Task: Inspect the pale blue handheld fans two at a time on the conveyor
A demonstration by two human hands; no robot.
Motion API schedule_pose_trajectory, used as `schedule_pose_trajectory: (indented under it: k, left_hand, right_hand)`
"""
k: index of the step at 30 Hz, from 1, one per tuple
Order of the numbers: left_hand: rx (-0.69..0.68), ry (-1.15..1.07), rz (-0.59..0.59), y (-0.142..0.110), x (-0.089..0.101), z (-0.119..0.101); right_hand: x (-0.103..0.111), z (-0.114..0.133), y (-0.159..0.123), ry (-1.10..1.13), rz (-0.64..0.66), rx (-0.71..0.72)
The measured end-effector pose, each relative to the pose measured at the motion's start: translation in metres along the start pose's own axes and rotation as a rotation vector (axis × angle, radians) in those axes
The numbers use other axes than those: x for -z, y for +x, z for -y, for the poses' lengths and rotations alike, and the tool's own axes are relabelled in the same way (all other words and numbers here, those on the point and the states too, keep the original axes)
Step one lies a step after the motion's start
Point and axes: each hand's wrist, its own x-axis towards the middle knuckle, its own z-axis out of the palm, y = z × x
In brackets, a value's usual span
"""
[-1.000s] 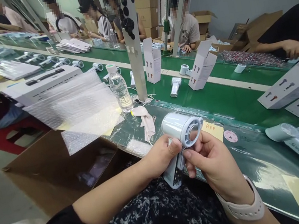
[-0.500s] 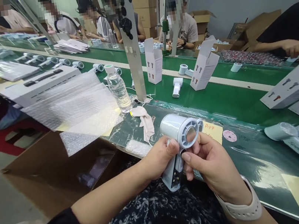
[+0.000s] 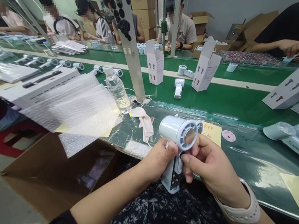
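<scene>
I hold a pale blue handheld fan (image 3: 179, 133) over my lap at the near edge of the green conveyor belt (image 3: 221, 101). My left hand (image 3: 159, 159) is closed around its handle from the left, thumb pressed just under the round head. My right hand (image 3: 211, 166) grips the handle from the right, fingers curled, with a pale watch strap on the wrist. The fan's round head faces up and to the right.
Two more pale blue fans (image 3: 297, 140) lie at the right. A water bottle (image 3: 117, 90), a cloth (image 3: 145, 123), bubble wrap (image 3: 76, 108), white cartons (image 3: 204, 68), a metal post (image 3: 130, 43) and an open cardboard box (image 3: 63, 173) surround me. Other people work across the belt.
The fan's head has turned slightly in my hands and my view has shifted a little to the right. Both hands keep their grip.
</scene>
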Motion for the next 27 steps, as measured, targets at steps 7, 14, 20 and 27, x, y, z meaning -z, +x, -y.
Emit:
schedule_pose_trajectory:
  k: [7,14,20,27]
  left_hand:
    - [0.01,-0.009,-0.017,0.0,-0.002,-0.002]
    - [0.011,0.007,-0.161,-0.005,-0.004,0.003]
    - [-0.034,0.171,-0.45,-0.009,-0.005,0.004]
    - [-0.09,0.321,-0.464,-0.006,-0.006,-0.005]
  right_hand:
    - [-0.002,0.006,0.001,-0.002,0.008,-0.023]
    - [-0.007,0.003,-0.005,-0.166,-0.088,0.019]
    - [-0.012,0.001,-0.01,-0.511,-0.188,0.18]
    - [-0.014,-0.002,-0.009,-0.719,-0.281,0.378]
